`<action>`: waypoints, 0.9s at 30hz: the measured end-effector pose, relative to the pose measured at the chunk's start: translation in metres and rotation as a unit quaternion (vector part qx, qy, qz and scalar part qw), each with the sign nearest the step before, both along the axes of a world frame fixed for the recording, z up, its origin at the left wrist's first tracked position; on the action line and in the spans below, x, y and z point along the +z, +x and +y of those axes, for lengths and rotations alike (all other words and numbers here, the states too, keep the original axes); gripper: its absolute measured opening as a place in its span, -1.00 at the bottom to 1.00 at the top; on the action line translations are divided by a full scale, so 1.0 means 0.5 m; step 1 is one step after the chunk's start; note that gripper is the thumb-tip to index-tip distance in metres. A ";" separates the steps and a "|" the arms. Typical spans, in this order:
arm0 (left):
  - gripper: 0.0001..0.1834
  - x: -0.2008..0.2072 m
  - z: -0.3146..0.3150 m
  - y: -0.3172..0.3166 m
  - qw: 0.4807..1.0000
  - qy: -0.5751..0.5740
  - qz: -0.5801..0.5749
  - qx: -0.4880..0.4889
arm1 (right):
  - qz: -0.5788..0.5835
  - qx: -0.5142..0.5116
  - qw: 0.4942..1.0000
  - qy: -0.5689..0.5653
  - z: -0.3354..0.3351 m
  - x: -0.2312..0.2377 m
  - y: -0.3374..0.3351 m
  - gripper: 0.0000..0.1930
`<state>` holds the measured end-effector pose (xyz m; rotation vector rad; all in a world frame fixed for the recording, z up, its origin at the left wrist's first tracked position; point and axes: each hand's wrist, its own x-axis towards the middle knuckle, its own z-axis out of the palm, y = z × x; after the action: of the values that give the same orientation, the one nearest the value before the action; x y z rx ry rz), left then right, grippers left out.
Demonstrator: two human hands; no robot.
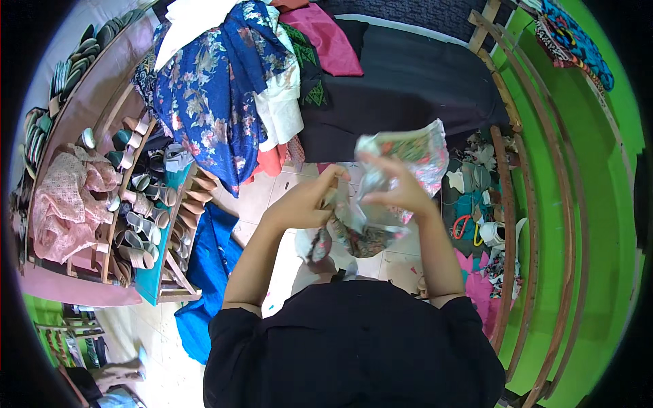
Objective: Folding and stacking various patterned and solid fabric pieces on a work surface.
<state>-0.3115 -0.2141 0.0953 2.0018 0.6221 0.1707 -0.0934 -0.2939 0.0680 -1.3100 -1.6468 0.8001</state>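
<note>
In front of my body a light floral cloth (430,149) in white, pink and green is bunched between my hands, smeared by motion. My left hand (309,200) is closed, its curled fingers gripping a gathered part. On the other side my right hand (403,189) curves its thumb and fingers round the fabric, with a loose panel spreading out beyond it to the upper right. Darker patterned folds (367,241) of the cloth hang below and between the hands. How the fingertips meet the cloth is partly hidden.
A heap of garments with a navy floral cloth (204,95) lies on the black-covered bed (408,102). Shoe racks (146,272) stand left, near a blue cloth (211,272) on the tiled floor (255,197). Wooden rails (507,258) line the right. A person's leg (119,374) shows lower left.
</note>
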 end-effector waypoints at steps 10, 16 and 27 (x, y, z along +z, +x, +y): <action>-0.55 -0.060 0.068 -0.013 0.877 0.432 -0.079 0.193 | -0.175 -0.138 0.973 0.056 0.019 -0.014 -0.075 -0.79; -0.83 -0.200 0.122 -0.082 0.815 0.484 -0.065 0.312 | -0.095 -0.178 0.972 0.120 -0.026 0.034 -0.034 -0.85; -0.69 -0.301 0.190 -0.268 0.805 0.380 -0.074 0.449 | -0.068 -0.316 0.932 0.162 -0.151 0.070 0.115 -0.81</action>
<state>-0.4454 -0.1189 -0.0551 2.2030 1.5439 1.3163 -0.0360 -0.3693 0.1031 -1.5436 -1.2597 0.0491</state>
